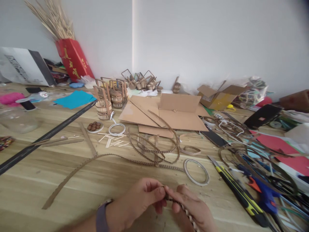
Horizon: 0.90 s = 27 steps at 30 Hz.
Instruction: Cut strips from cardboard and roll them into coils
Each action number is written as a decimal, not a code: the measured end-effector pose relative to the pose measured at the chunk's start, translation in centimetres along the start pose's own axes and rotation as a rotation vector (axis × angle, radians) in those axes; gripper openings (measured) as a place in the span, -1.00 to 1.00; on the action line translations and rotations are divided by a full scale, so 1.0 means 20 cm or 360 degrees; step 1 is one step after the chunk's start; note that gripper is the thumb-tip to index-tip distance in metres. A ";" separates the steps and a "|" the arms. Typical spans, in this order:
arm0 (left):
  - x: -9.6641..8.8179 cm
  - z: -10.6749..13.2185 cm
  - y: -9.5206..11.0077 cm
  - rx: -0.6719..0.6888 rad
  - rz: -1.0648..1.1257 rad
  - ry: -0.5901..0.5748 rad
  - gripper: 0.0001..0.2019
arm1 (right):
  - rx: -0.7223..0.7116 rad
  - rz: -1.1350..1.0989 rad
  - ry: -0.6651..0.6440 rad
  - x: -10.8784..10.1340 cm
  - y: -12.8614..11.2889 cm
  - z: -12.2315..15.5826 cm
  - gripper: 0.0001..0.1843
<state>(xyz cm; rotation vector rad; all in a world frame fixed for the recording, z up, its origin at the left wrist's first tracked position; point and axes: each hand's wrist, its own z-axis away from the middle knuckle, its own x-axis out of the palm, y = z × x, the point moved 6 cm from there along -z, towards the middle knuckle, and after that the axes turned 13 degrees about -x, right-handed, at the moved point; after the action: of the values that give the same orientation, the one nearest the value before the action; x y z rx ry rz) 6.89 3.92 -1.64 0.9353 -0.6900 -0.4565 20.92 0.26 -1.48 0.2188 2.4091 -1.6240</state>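
Low at the front of the table, my left hand (138,203) and my right hand (193,206) meet, thumbs and fingertips pinched on one corrugated cardboard strip (187,214). Its wavy edge runs down under my right palm, and its end is hidden between the fingers. Beyond the hands a long loose corrugated strip (79,168) curves across the wood toward tangled loops of similar strip (154,151). A roll of white tape (196,172) lies just past my right hand. Further off are several short pale sticks (116,141) and a smaller tape ring (117,129).
A yellow-black utility knife (238,190) and a blue glue gun (263,190) lie at right. Cardboard sheets (185,119) cover the middle back. Small handled baskets (103,109) stand behind a dish of brown balls (95,126). A red bag (74,61) holds dry stalks at back left.
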 end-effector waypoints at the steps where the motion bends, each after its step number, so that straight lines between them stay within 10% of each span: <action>1: 0.00 0.00 0.00 0.0000 -0.0021 0.0010 -0.40 | 0.0053 -0.0041 0.0051 0.00 0.00 0.01 -0.74; 8: 0.05 0.05 0.05 0.0021 -0.0177 -0.0205 -0.36 | 0.0112 -0.0115 0.0191 0.02 -0.03 -0.01 -0.73; 18: 0.03 0.08 0.05 -0.0061 -0.0372 -0.0224 -0.38 | -0.0152 -0.0173 -0.0318 0.08 -0.08 -0.05 -0.55; 27: 0.04 0.07 0.03 -0.0163 -0.0337 -0.0227 -0.40 | -0.0275 -0.0085 -0.0263 0.08 -0.13 -0.06 -0.68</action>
<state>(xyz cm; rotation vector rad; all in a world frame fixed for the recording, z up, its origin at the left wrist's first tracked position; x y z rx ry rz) 6.51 2.86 -0.30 0.8884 -0.6925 -0.7453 18.62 0.45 0.92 -0.0095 2.4284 -1.3848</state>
